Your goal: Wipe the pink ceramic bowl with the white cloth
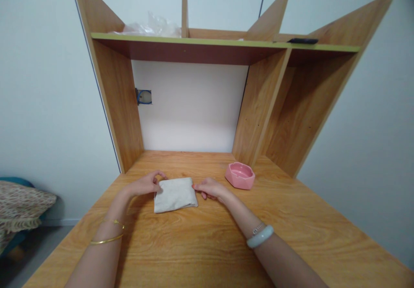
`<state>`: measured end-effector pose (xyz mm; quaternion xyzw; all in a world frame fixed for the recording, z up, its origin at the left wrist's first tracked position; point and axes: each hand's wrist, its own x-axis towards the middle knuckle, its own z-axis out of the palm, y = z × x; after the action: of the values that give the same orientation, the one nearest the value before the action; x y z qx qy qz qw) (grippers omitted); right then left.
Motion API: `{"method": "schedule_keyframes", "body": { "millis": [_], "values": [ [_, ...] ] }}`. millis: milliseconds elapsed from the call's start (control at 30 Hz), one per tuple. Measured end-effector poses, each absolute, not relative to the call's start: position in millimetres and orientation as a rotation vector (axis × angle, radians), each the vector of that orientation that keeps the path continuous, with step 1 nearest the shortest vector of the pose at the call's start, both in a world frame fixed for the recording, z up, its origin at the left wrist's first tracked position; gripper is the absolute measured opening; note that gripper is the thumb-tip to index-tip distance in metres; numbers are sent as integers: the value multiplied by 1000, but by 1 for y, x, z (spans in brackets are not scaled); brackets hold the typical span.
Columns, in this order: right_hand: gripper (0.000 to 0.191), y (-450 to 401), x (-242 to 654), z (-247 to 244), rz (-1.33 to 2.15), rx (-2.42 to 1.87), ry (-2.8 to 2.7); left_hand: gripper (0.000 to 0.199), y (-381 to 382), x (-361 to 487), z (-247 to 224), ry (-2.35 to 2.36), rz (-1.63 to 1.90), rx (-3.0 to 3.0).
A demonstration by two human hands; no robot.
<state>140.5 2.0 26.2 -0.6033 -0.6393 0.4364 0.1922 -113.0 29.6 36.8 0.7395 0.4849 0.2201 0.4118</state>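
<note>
A pale grey-white folded cloth (175, 195) lies flat on the wooden desk, its layers showing along the right and front edges. At the cloth's left side is my left hand (147, 183), thumb against the edge and index finger reaching around the far left corner, the two apart. My right hand (211, 189) rests by the opposite side, with one fingertip touching the upper right edge and the other fingers loosely bent below. Neither hand lifts the cloth. Gold bangles are on my left forearm; a pale bangle and a thin bracelet are on my right wrist.
A pink angular ashtray (239, 176) stands on the desk (181, 249) to the right of my right hand. Behind rises a wooden shelf unit (258, 120), with clear plastic bags (152, 27) and a dark flat object (303, 41) on top. A patterned fringed cloth (24, 206) covers something at far left.
</note>
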Motion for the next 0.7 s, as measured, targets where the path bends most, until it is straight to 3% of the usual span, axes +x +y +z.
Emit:
{"method": "schedule_keyframes", "body": {
  "millis": [167,333,700],
  "values": [
    [40,1,132,26,1197,-1693,-1825,45,31,-112,37,1365,564,1967],
    [37,-3,142,27,1189,-1691,-1834,34,33,-102,36,1526,659,2107],
    [38,-33,261,19,1175,-1785,-1823,27,34,-89,24,1557,551,2290]
  ]
}}
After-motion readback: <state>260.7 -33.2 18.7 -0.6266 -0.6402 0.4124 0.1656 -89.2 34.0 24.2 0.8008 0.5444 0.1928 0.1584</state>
